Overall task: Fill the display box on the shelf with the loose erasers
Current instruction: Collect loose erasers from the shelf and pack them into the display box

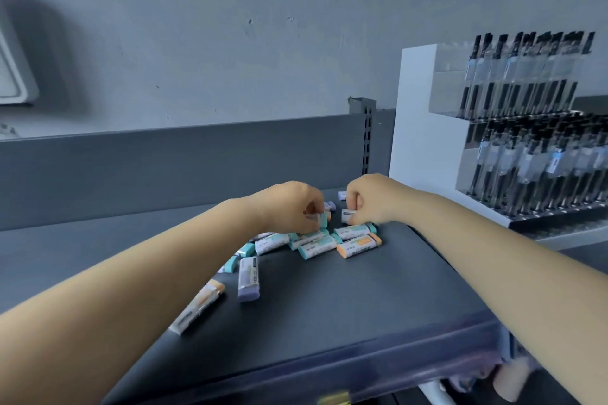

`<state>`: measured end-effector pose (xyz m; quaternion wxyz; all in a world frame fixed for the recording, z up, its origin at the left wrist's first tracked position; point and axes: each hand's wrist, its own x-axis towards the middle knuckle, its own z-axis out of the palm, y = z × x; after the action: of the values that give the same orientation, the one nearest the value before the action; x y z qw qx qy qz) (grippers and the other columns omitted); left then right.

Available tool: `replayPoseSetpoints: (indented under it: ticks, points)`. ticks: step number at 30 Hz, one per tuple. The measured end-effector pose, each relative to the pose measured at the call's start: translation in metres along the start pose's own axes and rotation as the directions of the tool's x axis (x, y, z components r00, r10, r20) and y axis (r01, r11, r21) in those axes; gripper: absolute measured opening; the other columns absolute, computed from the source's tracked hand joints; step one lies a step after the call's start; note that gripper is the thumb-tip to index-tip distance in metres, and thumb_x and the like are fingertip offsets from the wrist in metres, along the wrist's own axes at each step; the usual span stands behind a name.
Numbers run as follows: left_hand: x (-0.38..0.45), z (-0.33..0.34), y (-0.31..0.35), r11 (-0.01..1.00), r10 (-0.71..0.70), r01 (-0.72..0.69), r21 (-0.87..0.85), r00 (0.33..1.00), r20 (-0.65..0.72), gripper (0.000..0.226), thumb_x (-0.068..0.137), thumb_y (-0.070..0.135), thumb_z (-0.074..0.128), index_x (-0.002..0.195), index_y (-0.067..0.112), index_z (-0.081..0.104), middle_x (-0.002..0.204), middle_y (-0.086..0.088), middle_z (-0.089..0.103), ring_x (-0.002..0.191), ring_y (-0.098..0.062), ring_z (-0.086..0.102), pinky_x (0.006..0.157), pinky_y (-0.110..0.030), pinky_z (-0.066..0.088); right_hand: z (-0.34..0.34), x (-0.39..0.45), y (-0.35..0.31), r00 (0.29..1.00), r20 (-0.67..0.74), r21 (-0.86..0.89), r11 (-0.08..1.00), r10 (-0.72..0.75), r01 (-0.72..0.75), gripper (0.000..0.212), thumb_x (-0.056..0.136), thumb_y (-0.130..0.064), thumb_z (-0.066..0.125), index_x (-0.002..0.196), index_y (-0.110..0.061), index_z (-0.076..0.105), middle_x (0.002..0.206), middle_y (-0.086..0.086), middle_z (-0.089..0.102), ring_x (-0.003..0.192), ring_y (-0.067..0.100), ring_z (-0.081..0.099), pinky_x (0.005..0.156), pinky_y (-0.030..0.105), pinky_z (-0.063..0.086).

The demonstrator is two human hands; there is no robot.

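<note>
Several loose erasers in white sleeves lie scattered on the dark grey shelf (329, 306): teal ones (317, 248), an orange one (358, 246), a purple one (249, 279) and another orange one (200, 304) near my left forearm. My left hand (289, 205) pinches a teal eraser (320, 220) at the back of the pile. My right hand (371, 199) is curled round a white-sleeved eraser (347, 215). Two purple erasers (342, 196) lie behind the hands. No display box is in view.
A white tiered rack (427, 128) full of black pens stands at the right on the shelf. The shelf's grey back panel (164, 168) runs behind the pile. The shelf's front edge (362, 368) is near me, with blurred items below at the lower right.
</note>
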<state>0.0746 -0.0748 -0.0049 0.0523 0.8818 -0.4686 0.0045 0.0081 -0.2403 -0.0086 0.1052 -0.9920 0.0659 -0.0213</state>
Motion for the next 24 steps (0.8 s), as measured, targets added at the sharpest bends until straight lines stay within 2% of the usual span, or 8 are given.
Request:
replayPoseSetpoints:
  ticks: [2, 5, 9, 12, 15, 19, 21, 24]
  points:
    - [-0.004, -0.003, 0.007, 0.998, -0.054, 0.053, -0.04, 0.998, -0.04, 0.022, 0.08, 0.021, 0.063, 0.1, 0.016, 0.056, 0.09, 0.003, 0.054, 0.082, -0.02, 0.051, 0.074, -0.033, 0.045, 0.0, -0.003, 0.003, 0.997, -0.054, 0.021, 0.998, -0.052, 0.054, 0.012, 0.081, -0.024, 0.066, 0.084, -0.022, 0.055, 0.078, -0.013, 0.05, 0.085, 0.016, 0.051, 0.08, 0.035, 0.048]
    - [-0.013, -0.008, 0.018, 0.994, -0.098, 0.091, -0.055, 0.985, -0.142, 0.027, 0.082, 0.029, 0.063, 0.104, 0.016, 0.056, 0.093, 0.001, 0.058, 0.086, -0.024, 0.055, 0.075, -0.035, 0.047, -0.004, -0.008, 0.007, 0.984, -0.133, 0.097, 0.987, -0.117, 0.131, 0.024, 0.084, -0.026, 0.062, 0.107, -0.021, 0.059, 0.086, -0.011, 0.049, 0.086, 0.014, 0.048, 0.08, 0.033, 0.046]
    - [-0.034, -0.018, 0.028, 0.985, -0.169, 0.154, -0.073, 0.927, -0.335, 0.027, 0.081, 0.026, 0.066, 0.107, 0.022, 0.062, 0.085, 0.007, 0.055, 0.081, -0.019, 0.054, 0.074, -0.031, 0.048, -0.015, -0.024, 0.0, 0.952, -0.243, 0.259, 0.933, -0.187, 0.249, 0.012, 0.082, -0.024, 0.063, 0.094, -0.023, 0.064, 0.076, -0.011, 0.057, 0.071, 0.01, 0.053, 0.069, 0.026, 0.045]
    - [-0.06, -0.026, 0.029, 0.949, -0.299, 0.204, -0.239, 0.82, -0.488, 0.023, 0.073, 0.023, 0.076, 0.092, 0.015, 0.066, 0.071, 0.004, 0.059, 0.061, -0.011, 0.054, 0.059, -0.018, 0.043, -0.02, -0.04, -0.013, 0.926, -0.317, 0.416, 0.847, -0.207, 0.332, 0.01, 0.077, -0.018, 0.068, 0.078, -0.023, 0.06, 0.073, -0.006, 0.064, 0.063, 0.011, 0.057, 0.066, 0.027, 0.046]
    - [-0.096, -0.028, 0.028, 0.876, -0.469, 0.257, -0.409, 0.656, -0.592, 0.024, 0.067, 0.027, 0.082, 0.076, 0.017, 0.062, 0.064, 0.003, 0.064, 0.053, -0.008, 0.054, 0.052, -0.011, 0.039, -0.019, -0.055, -0.032, 0.918, -0.335, 0.577, 0.725, -0.21, 0.377, 0.014, 0.076, -0.014, 0.07, 0.078, -0.022, 0.058, 0.072, -0.004, 0.068, 0.052, 0.008, 0.058, 0.062, 0.027, 0.05]
    - [-0.148, -0.023, 0.024, 0.744, -0.651, 0.256, -0.617, 0.486, -0.583, 0.025, 0.065, 0.023, 0.083, 0.072, 0.016, 0.06, 0.062, 0.002, 0.07, 0.049, -0.015, 0.064, 0.058, -0.028, 0.054, -0.009, -0.071, -0.065, 0.923, -0.28, 0.752, 0.538, -0.263, 0.381, 0.015, 0.079, -0.012, 0.069, 0.091, -0.021, 0.064, 0.072, -0.005, 0.068, 0.043, -0.003, 0.054, 0.056, 0.017, 0.046]
    - [-0.174, -0.021, 0.021, 0.689, -0.71, 0.244, -0.683, 0.42, -0.566, 0.022, 0.065, 0.021, 0.082, 0.073, 0.019, 0.062, 0.054, 0.008, 0.067, 0.045, -0.009, 0.063, 0.056, -0.025, 0.055, -0.002, -0.077, -0.084, 0.92, -0.245, 0.827, 0.429, -0.305, 0.362, 0.015, 0.08, -0.009, 0.068, 0.089, -0.02, 0.065, 0.072, -0.003, 0.069, 0.051, 0.001, 0.059, 0.056, 0.017, 0.047]
    - [-0.21, -0.021, 0.016, 0.624, -0.767, 0.204, -0.755, 0.344, -0.541, 0.017, 0.069, 0.013, 0.079, 0.082, 0.012, 0.068, 0.055, 0.008, 0.068, 0.043, -0.006, 0.063, 0.052, -0.018, 0.056, 0.009, -0.081, -0.117, 0.909, -0.218, 0.88, 0.332, -0.354, 0.34, 0.013, 0.079, -0.007, 0.07, 0.082, -0.017, 0.061, 0.073, -0.002, 0.07, 0.056, 0.008, 0.064, 0.051, 0.016, 0.048]
